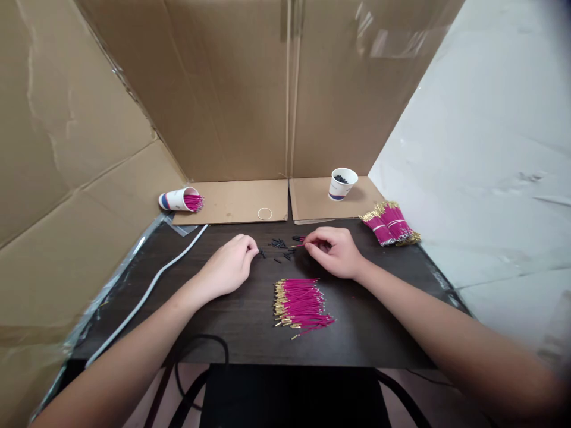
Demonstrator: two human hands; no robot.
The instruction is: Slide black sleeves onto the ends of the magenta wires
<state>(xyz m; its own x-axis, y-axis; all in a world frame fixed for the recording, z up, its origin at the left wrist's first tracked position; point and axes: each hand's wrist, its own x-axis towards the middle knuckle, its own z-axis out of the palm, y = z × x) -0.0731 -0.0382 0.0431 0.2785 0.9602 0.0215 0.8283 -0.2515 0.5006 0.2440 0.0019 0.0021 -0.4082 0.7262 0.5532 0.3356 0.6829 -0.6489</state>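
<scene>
My right hand [333, 252] pinches a thin magenta wire [298, 245], its gold end pointing left. Thumb and fingertips of my left hand [232, 261] are pressed together beside a few short black tubes. Whatever they hold, if anything, is too small to make out. Between my hands lies a loose scatter of short black tubes [279, 243]. A pair of magenta wires with black ends [298, 238] rests by my right fingers. Nearer to me, a pile of magenta wires [303, 302] is spread on the dark table, gold ends to the left.
A paper cup [173, 200] lies on its side, magenta wires inside. Another paper cup [341, 189] stands upright with black pieces. Bundled magenta wires [389, 224] sit at right. A rubber band [264, 213] lies on cardboard [223, 199]. A white cable [154, 282] crosses the left.
</scene>
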